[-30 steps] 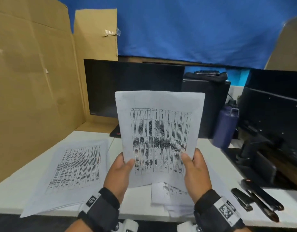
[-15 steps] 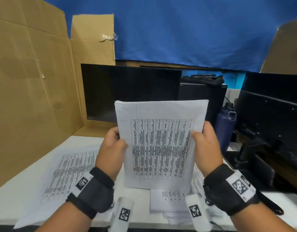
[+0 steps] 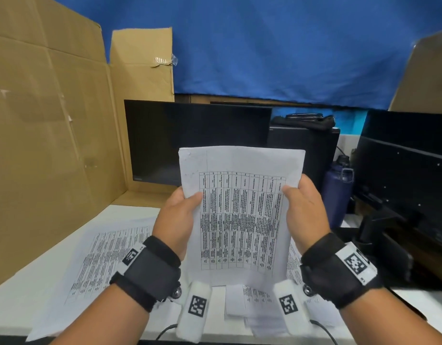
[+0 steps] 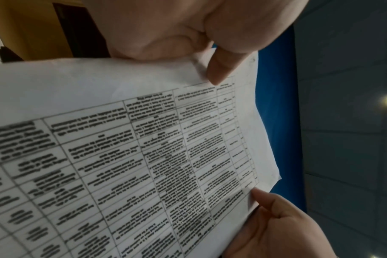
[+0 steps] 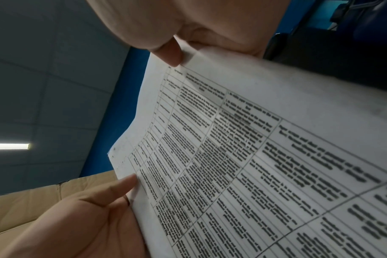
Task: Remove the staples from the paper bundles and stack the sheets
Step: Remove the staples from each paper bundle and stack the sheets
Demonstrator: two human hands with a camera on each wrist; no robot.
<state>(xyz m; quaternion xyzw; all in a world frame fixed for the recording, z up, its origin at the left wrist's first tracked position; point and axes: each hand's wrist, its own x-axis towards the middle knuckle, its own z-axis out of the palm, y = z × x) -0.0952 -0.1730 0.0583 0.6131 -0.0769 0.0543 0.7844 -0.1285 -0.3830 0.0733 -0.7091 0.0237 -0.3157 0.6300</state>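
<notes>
Both hands' grip holds the paper bundle (image 3: pixel 240 215) upright, long axis vertical.

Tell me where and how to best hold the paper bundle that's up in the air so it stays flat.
Grip the paper bundle by its two long side edges, coming in from either side, as now: the left hand pinches the left edge and the right hand the right, thumbs on the printed face. It is thin and held upright, so opposed side grips likely keep it from drooping.

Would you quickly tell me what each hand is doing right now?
Left hand: grips the left edge of the paper bundle.
Right hand: grips its right edge.
</notes>
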